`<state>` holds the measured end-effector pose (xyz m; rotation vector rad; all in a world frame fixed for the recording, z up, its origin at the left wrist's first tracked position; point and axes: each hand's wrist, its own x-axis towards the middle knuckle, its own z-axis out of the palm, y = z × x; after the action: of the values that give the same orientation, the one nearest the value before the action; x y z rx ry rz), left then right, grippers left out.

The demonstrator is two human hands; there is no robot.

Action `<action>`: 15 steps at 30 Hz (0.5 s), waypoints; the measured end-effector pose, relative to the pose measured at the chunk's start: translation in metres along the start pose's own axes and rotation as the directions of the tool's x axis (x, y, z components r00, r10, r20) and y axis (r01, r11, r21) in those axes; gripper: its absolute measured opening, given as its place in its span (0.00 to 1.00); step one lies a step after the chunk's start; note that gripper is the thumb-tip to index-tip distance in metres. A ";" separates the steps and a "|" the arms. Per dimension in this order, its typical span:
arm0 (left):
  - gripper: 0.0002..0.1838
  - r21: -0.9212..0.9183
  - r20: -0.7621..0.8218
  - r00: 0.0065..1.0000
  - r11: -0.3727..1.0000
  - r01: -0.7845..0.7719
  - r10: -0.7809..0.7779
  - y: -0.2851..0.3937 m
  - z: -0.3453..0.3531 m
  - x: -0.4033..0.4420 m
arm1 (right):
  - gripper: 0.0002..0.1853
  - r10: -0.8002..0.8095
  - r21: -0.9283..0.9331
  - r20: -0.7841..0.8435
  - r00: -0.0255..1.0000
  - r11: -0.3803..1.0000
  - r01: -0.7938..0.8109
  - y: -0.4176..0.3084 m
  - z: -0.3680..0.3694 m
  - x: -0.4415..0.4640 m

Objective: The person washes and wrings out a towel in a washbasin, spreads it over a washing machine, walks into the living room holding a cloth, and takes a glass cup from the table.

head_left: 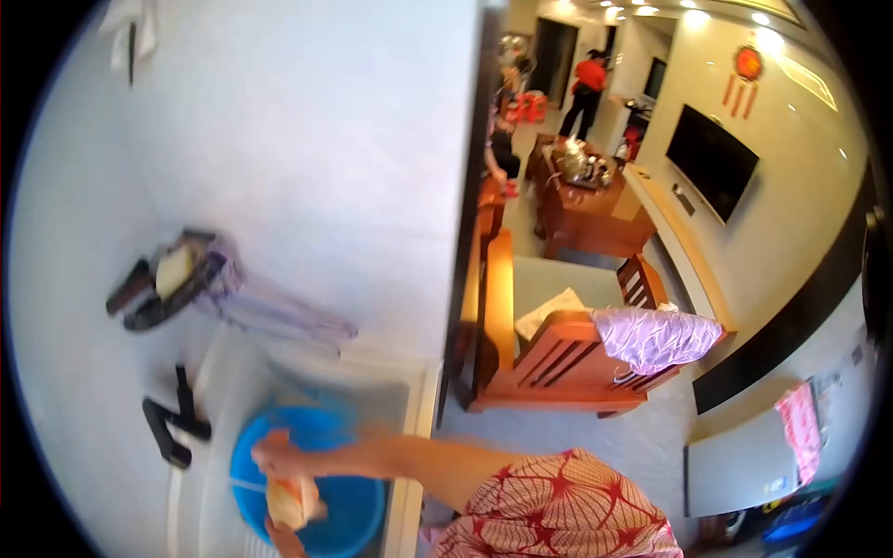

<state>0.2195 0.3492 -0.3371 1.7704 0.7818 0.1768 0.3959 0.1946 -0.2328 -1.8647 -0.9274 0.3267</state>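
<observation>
Sink [406, 511], basin [352, 516], blurry bundle [290, 504]

Left: pale wall [307, 139]. Right: wooden chair [567, 358] on grey floor [581, 430]; television [714, 160] on cream wall [693, 70]; ceiling lights [695, 17] lit.

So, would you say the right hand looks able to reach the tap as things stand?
Probably yes: the right hand is near the tap, with only the edge of the blue basin seeming to lie between, though it appears to be gripping the pale item.
</observation>
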 end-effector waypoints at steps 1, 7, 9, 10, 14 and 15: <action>0.29 0.162 0.018 0.998 0.984 -0.068 0.066 0.024 0.002 -0.010 | 0.09 -0.173 0.218 -0.072 0.982 0.958 0.185 0.000 0.011 -0.015; 0.29 -0.333 0.209 0.975 0.943 -0.001 0.074 0.130 0.032 -0.069 | 0.12 -0.227 0.656 0.235 0.945 0.754 0.018 -0.030 0.009 -0.061; 0.28 -0.525 0.301 0.950 0.846 0.092 0.083 0.142 0.037 -0.073 | 0.12 -0.176 0.612 0.100 0.979 0.787 0.079 -0.035 -0.005 -0.064; 0.27 -0.590 0.340 0.935 0.797 0.126 0.104 0.146 0.038 -0.071 | 0.13 -0.122 0.552 -0.025 0.992 0.826 0.116 -0.037 -0.011 -0.067; 0.26 -0.747 0.394 0.898 0.638 0.189 0.196 0.149 0.023 -0.059 | 0.15 -0.147 0.651 0.118 0.982 0.758 0.036 -0.028 0.004 -0.057; 0.25 -0.757 0.371 0.903 0.633 0.160 0.217 0.144 0.019 -0.055 | 0.16 -0.320 0.384 -0.121 0.940 0.858 0.342 -0.013 0.020 -0.046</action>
<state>0.2456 0.2814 -0.2002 0.9145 0.2551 0.1077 0.3475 0.1775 -0.2391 -1.3050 -1.0384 0.2314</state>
